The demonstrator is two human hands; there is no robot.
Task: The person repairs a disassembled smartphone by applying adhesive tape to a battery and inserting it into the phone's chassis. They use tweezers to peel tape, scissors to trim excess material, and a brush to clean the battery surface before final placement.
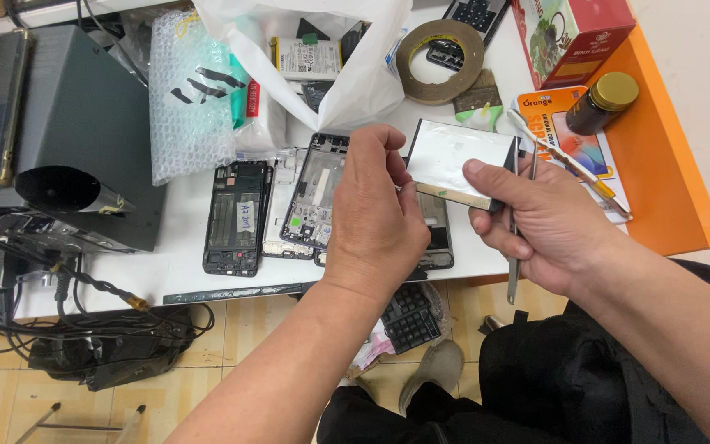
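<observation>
My right hand (536, 222) holds a flat silver phone battery (456, 159) by its lower right edge, above the white table (182, 247). The same hand also grips metal tweezers (513, 263) that point down past the table edge. My left hand (375, 218) pinches the battery's lower left edge with thumb and fingers. Under both hands lie several opened phone frames (236, 215), side by side on the table, partly hidden by my left hand.
A bubble-wrap bag (191, 90) and a white plastic bag (355, 74) of parts lie at the back. A tape roll (440, 59), a red box (573, 37), a brown jar (606, 103) and a toothbrush (569, 160) sit right. A grey device (84, 131) stands left.
</observation>
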